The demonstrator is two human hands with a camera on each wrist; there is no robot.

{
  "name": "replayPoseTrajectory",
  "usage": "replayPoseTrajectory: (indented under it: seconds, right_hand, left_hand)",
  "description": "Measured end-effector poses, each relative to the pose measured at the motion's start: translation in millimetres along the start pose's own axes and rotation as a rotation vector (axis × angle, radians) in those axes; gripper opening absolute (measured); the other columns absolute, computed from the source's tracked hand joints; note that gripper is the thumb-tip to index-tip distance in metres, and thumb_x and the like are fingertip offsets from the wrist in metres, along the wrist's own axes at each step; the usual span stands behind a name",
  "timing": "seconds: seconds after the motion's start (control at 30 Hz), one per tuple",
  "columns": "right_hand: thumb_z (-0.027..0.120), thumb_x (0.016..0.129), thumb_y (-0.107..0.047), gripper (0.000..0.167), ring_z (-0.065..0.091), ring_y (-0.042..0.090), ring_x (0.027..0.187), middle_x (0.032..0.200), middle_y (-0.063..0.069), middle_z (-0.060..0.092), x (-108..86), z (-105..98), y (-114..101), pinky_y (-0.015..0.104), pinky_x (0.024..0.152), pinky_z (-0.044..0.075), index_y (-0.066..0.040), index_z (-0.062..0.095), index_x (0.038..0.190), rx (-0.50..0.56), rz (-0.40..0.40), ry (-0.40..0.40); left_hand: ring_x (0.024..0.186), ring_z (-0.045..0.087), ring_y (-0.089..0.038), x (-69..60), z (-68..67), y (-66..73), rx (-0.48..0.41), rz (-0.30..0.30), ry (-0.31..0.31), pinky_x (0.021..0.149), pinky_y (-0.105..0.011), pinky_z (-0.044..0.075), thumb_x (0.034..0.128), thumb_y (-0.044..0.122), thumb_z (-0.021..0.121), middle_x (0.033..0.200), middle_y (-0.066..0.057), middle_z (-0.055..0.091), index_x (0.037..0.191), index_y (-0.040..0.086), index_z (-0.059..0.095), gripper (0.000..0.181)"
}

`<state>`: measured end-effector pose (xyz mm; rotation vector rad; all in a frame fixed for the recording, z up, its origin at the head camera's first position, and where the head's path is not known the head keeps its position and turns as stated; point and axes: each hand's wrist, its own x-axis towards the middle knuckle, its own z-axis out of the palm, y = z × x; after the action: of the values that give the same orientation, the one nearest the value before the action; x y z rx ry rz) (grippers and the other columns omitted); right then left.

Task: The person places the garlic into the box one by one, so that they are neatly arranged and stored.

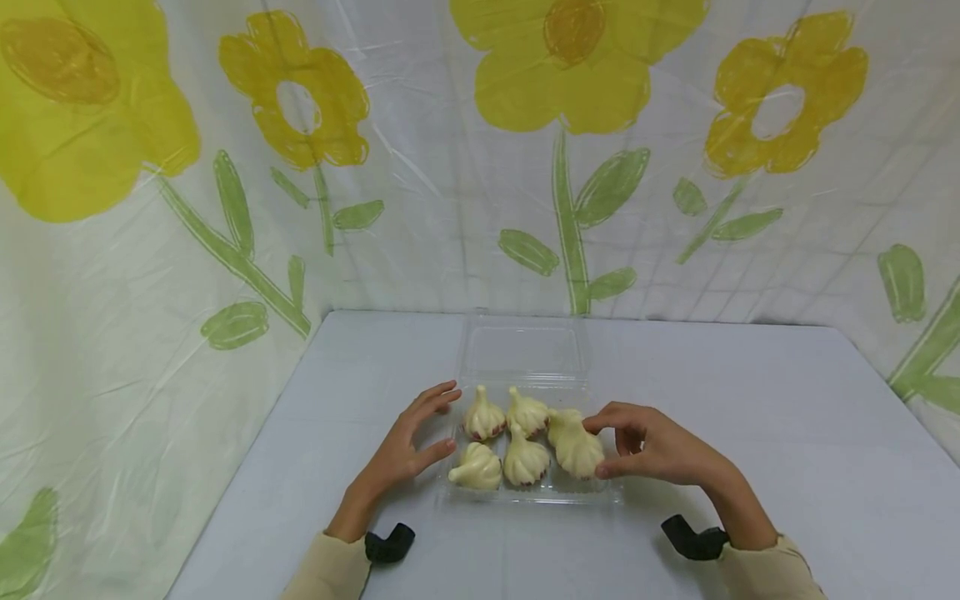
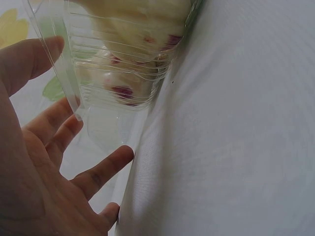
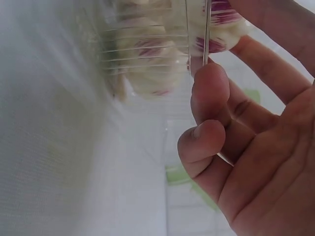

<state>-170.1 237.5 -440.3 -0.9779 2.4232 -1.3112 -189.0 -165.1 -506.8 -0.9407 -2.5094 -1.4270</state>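
Several cream garlic bulbs (image 1: 527, 460) with purple streaks sit in a clear plastic container (image 1: 525, 498). My right hand (image 1: 660, 443) pinches the bulb (image 1: 579, 454) at the right side between thumb and index finger. In the right wrist view that garlic bulb (image 3: 224, 32) shows above the container's rim, while the other fingers curl outside the wall. My left hand (image 1: 405, 446) is at the container's left side, fingers spread and holding nothing. Its thumb (image 2: 44, 54) lies at the rim in the left wrist view; whether it presses there I cannot tell.
The container's clear lid (image 1: 522, 350) lies folded back behind it. White cloth covers the table (image 1: 712, 375). A flower-printed curtain (image 1: 427, 208) hangs at the back and sides. A black curved piece (image 1: 390, 543) sits at each wrist.
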Motion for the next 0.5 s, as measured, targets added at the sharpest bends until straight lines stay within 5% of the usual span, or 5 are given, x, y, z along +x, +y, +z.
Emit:
replayPoseTrajectory:
  seconds: [0.5]
  right_hand:
    - [0.084,0.083,-0.031,0.051,0.046,-0.002,0.061,0.112,0.004,0.071,1.8,7.0,-2.5,0.021,0.055,0.046,-0.010,0.071,0.128,-0.011,0.007,-0.055]
  left_hand:
    - [0.126,0.057,-0.036,0.2,1.1,-2.5,0.009,0.015,0.003,0.106,-0.063,0.040,0.0897,0.010,0.071,0.160,-0.019,0.040,0.151,0.006,0.048,0.065]
